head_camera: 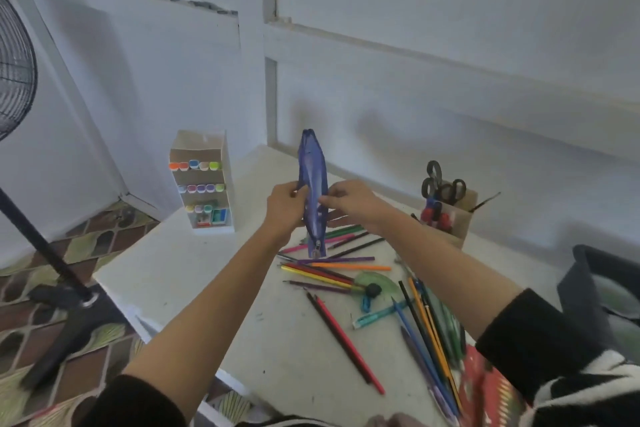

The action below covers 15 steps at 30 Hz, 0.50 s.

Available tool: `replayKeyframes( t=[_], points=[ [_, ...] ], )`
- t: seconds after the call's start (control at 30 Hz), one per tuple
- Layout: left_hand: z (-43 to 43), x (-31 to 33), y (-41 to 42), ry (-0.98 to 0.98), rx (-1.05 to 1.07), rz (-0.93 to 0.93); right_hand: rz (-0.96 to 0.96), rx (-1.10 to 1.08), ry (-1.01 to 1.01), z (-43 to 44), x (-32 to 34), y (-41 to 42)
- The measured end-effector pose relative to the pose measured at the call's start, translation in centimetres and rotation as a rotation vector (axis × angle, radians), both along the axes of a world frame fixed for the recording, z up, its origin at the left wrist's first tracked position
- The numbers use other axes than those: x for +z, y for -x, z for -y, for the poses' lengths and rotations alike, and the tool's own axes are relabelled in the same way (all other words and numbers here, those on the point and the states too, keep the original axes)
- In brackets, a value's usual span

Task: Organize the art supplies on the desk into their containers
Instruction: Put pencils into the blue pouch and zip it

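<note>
Currently I count one blue pencil case [313,184], one marker rack [202,184], one cardboard holder [457,218] | left hand [285,208] and right hand [349,203] raised over the desk [180,270], fingers pinched on the case's sides | case upright, zipper end down, above many scattered coloured pencils [332,270].

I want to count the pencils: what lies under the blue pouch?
Coloured pencils lie loose on the desk below the blue pouch, which both hands hold upright. The pouch hides some ends; its inside is unseen.
</note>
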<state>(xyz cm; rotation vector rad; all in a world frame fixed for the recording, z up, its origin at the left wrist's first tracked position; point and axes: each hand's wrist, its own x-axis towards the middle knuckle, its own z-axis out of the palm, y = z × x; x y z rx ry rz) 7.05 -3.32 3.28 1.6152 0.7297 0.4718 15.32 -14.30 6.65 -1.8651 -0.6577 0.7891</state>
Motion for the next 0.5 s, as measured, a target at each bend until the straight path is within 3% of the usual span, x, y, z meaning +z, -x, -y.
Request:
replayKeyframes(
  t=[0.17,0.3,0.37,0.5],
  points=[
    [-2.8,-2.6,2.7,-0.115,0.161,-0.096,-0.167,-0.203,0.003,1.6,-3.6,0.6],
    [-2.6,-4.0,4.5,-0.179,0.103,-0.157,-0.091,-0.087,0.108,2.6,-6.7,1.6],
    [-1.9,-4.3,5.1,-0.263,0.047,-0.189,-0.007,0.052,0.138,3.3,-7.2,1.6],
    [-0.9,-3.9,5.9,-0.387,-0.011,-0.236,0.377,0.253,0.376,5.8,-7.9,-0.1]
  ],
)
